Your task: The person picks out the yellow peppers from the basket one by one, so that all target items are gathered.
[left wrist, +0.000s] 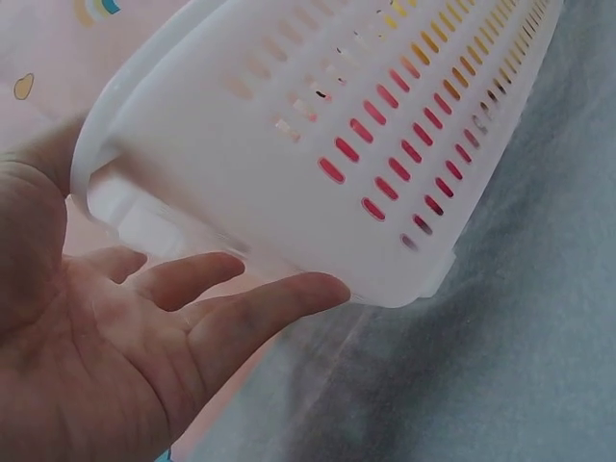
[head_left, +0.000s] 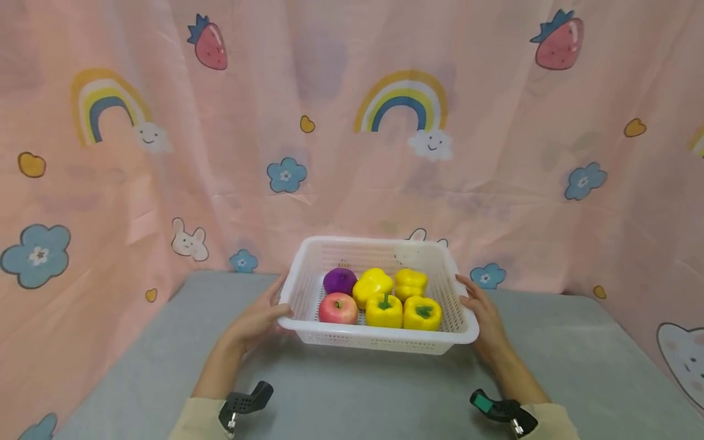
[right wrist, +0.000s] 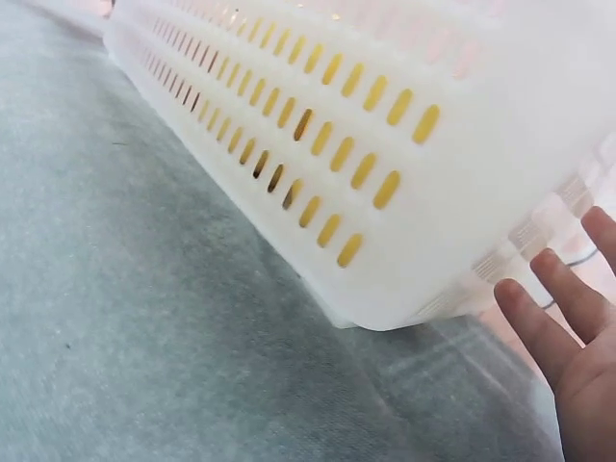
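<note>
A white plastic basket (head_left: 379, 337) with slotted walls is between my two hands in the head view. My left hand (head_left: 263, 318) grips its left end, thumb over the rim, and in the left wrist view the fingers (left wrist: 274, 308) reach along the underside of that end. At the opposite end my right hand (head_left: 486, 315) holds the rim; the right wrist view shows its fingers (right wrist: 568, 294) spread by the end wall. Inside lie a red apple (head_left: 338, 309), a purple round item (head_left: 340, 281) and several yellow bell peppers (head_left: 422, 314).
The basket is over a grey-covered table (head_left: 363, 397). Behind hangs a pink curtain (head_left: 484, 201) printed with rainbows, flowers and strawberries, close to the basket's far side. Black wrist mounts (head_left: 247, 400) sit at both sleeves.
</note>
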Motion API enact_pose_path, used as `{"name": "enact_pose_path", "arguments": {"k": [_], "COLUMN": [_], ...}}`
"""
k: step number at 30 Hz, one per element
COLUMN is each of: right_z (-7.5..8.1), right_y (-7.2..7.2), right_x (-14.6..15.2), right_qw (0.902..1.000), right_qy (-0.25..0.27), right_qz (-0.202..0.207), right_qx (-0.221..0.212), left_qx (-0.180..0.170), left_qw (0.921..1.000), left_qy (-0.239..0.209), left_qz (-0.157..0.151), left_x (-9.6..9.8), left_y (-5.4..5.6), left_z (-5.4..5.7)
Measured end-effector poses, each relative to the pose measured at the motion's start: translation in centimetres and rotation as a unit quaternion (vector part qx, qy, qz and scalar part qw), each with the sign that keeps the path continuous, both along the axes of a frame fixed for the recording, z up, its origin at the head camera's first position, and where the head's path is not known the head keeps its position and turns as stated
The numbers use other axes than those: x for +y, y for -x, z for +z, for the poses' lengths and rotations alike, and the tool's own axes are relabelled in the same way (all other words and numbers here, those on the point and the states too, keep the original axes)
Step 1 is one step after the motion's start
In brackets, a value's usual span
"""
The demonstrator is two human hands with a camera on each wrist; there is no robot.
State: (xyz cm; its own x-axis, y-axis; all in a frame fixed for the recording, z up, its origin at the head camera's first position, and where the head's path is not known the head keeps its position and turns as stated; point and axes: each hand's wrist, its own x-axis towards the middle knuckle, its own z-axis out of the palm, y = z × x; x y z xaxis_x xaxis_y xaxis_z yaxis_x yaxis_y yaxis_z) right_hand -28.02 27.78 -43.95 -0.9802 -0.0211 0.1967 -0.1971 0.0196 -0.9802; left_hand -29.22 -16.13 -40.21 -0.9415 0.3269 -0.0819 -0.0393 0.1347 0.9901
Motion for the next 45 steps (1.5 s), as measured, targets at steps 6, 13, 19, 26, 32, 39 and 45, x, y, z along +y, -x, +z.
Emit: {"name": "enact_pose_path", "arguments": {"k": [6,13,19,26,32,39,45], "right_z": [-0.1,-0.2,-0.3,-1.3,-1.5,-1.1,-0.7], "right_y": [-0.1,-0.3,-0.2,-0.8,-0.7,-0.3,-0.1], "right_x": [0.4,0.9,0.9,1.1,1.0,0.7,0.0], "right_qw": [0.9999,0.9991,0.9983,0.9957,0.9957,0.9974,0.9974], "right_qy": [0.011,0.017,0.021,0.050,0.051,0.036,0.044], "right_qz": [0.011,0.014,0.027,0.047,0.044,0.038,0.034], "right_qx": [0.007,0.037,0.048,0.062,0.063,0.049,0.046], "left_qx": [0.001,0.000,0.001,0.002,-0.006,-0.016,0.051], "left_qw": [1.0000,0.9999,0.9999,0.9999,0.9997,0.9995,0.9941], "left_qy": [0.006,-0.010,-0.011,-0.011,-0.023,-0.026,0.073], "left_qz": [0.007,-0.001,0.011,0.001,-0.009,0.003,0.061], "left_x": [0.2,0.8,0.8,0.8,0.9,0.4,0.1], "left_y": [0.0,0.2,-0.1,-0.3,0.2,0.1,-0.5], "left_z": [0.0,-0.4,-0.7,-1.0,-1.0,-0.5,1.7]}}
